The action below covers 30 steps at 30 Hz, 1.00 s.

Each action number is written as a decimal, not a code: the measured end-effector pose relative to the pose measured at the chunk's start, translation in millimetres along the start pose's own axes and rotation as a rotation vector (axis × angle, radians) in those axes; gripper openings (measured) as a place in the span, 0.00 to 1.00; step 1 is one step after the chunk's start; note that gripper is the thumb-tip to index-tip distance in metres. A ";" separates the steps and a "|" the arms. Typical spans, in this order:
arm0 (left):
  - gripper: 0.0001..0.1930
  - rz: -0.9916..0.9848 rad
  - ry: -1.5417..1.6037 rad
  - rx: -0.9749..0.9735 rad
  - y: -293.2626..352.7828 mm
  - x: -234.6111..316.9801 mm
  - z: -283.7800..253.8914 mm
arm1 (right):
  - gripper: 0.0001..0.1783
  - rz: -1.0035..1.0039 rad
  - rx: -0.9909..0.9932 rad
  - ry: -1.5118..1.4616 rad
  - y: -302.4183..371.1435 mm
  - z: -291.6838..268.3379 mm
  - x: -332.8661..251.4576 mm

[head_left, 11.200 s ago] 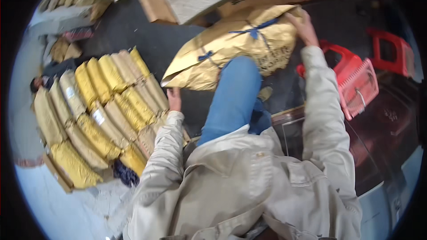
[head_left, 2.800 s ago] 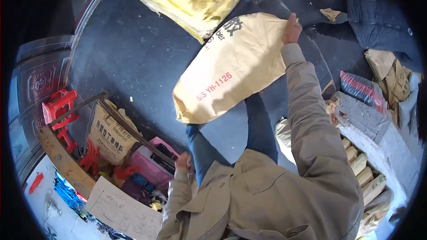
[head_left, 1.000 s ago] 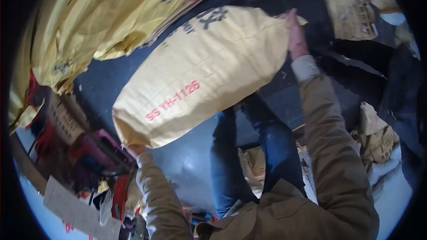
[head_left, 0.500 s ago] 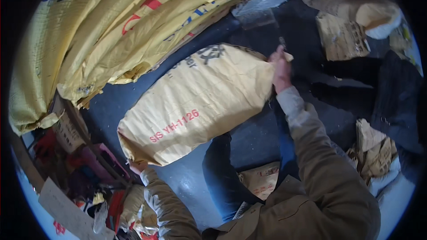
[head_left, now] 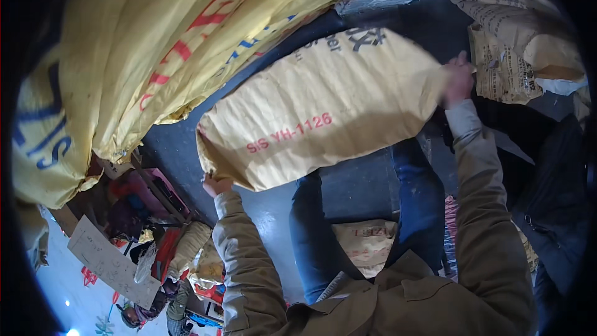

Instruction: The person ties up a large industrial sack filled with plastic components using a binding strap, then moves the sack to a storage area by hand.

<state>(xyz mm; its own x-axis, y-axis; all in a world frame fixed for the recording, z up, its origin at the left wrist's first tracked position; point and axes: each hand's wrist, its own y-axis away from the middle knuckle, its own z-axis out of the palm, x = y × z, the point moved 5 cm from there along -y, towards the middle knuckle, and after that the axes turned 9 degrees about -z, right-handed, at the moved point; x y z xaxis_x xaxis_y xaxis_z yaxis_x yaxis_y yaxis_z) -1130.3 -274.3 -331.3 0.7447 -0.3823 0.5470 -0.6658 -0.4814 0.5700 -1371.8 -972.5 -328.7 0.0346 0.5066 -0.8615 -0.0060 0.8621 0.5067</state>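
A large tan paper sack (head_left: 323,96) with red and black print hangs lengthwise in front of me, above my knees. My left hand (head_left: 217,185) is closed on its lower left corner, where the paper is creased and folded. At the sack's right end, my right hand (head_left: 458,81) grips the gathered paper; motion blurs this hand a little. Between my hands the sack looks bulged, its surface wrinkled. Whatever may be inside is hidden.
Yellow sacks (head_left: 168,43) are stacked at the left and far side. Another tan sack (head_left: 504,62) lies at the far right. A person in dark clothing (head_left: 553,162) is close on my right. One tan sack (head_left: 365,242) lies between my legs, and a pale board (head_left: 112,261) is at the lower left.
Both my hands have moved to the right and upward in the view, carrying the paper sack with them. Its right end has swung closer to the tan sack at the far right.
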 end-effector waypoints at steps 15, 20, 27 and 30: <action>0.13 0.041 0.118 -0.088 -17.5 45.1 63.0 | 0.19 -0.546 -0.344 0.136 -19.9 -32.4 -63.9; 0.15 0.760 -0.611 0.688 137.7 134.5 105.5 | 0.25 -1.239 -0.414 1.218 80.9 -31.7 -48.0; 0.25 1.474 -0.849 -0.372 212.6 180.0 293.2 | 0.30 -1.385 -0.351 1.423 22.3 32.2 -41.4; 0.28 1.559 -0.905 -0.417 215.2 169.4 341.3 | 0.29 -1.353 -0.329 1.392 -20.9 29.0 -32.9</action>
<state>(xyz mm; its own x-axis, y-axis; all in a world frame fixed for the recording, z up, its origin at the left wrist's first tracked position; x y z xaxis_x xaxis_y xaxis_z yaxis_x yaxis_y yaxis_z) -1131.9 -711.9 -325.2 -0.7799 -0.5565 0.2866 -0.5514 0.8274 0.1061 -1343.8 -1007.6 -309.9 -0.4995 -0.8580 -0.1200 -0.8131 0.5121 -0.2768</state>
